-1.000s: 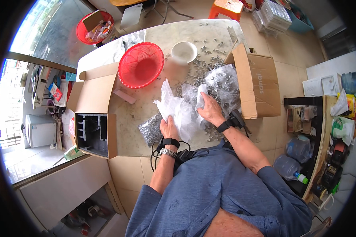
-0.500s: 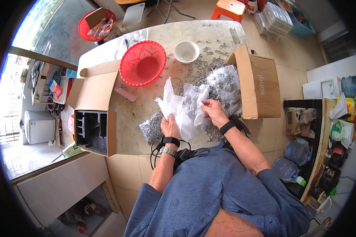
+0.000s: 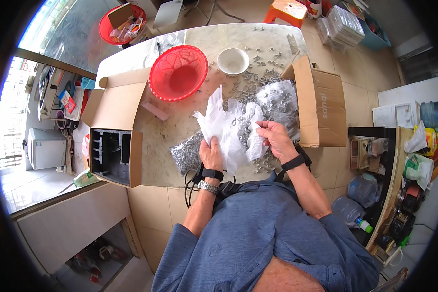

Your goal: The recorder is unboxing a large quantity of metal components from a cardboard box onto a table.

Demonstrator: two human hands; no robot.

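A crumpled, thin white plastic bag is stretched between my two hands over the near part of the table. My left hand grips its left side, and my right hand pinches its right edge. Beside my left hand lies a clear bag packed with small metal pieces. Past my right hand rests another clear plastic bag with grey metal pieces in it. Loose small metal rings are scattered behind the white bag. Whether the white bag contains anything is hard to make out.
On the table stand a red plastic basket and a white bowl. An open cardboard box with black inserts is at the left, another cardboard box at the right. An orange stool stands beyond.
The white bag is spread more upright and a little further right. My right hand has shifted slightly right with its edge; both hands keep their hold.
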